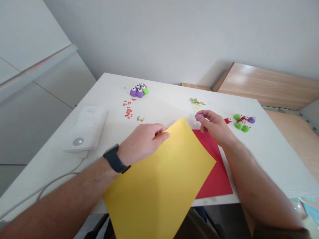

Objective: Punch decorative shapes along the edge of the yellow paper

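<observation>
My left hand, with a dark watch at the wrist, pinches the upper left edge of a sheet of yellow paper. Small punched holes show along the sheet's top corner. My right hand holds a small purple craft punch between thumb and fingers, just beyond that corner and apart from it. Partly covered by the yellow sheet, a sheet of red paper lies on the table. Close to my right hand sits a red craft punch.
Several purple punches and one green punch stand at the back left. More green, red and purple punches cluster at right. Red paper bits and mixed paper bits lie scattered. A white box-shaped device with a cable is at left.
</observation>
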Demonstrator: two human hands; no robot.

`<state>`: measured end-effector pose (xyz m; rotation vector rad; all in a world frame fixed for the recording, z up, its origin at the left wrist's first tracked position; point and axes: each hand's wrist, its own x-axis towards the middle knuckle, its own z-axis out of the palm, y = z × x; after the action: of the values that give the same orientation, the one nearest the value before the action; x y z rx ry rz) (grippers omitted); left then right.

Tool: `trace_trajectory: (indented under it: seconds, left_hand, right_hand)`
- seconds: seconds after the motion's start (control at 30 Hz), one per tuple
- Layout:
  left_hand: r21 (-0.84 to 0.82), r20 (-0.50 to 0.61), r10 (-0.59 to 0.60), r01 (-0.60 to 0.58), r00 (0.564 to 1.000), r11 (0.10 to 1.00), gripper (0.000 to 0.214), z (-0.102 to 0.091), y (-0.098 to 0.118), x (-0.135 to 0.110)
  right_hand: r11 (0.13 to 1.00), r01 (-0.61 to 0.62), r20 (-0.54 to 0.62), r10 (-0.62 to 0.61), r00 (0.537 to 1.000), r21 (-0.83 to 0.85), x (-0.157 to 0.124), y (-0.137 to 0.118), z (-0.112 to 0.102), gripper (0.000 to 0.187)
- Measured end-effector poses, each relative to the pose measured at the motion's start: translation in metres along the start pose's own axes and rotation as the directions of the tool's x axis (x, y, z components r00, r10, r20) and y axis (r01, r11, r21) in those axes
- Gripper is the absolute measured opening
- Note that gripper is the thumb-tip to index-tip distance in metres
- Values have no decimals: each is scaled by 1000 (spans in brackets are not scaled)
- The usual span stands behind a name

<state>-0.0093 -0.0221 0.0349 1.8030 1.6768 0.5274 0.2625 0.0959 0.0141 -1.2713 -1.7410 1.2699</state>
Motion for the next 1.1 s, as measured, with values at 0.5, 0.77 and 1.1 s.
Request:
trace_trajectory:
  seconds: [0.5,0.77,1.1]
  left_hand:
    - [-22,-25,-6,5,1000,1000,34,-3,1,0]
    - [-38,-24,-11,10,1000,999,34,-3,0,-1]
    - [-36,-25,0,-1,1000,999,35,-2,0,-1]
  right_hand:
    - [975,-87,301,21,953,207,-12,-13,-1,35]
    - [974,-109,304,43,952,201,-14,-15,-2,37]
    - [980,-111,333,50,941,168,-14,-15,-4,37]
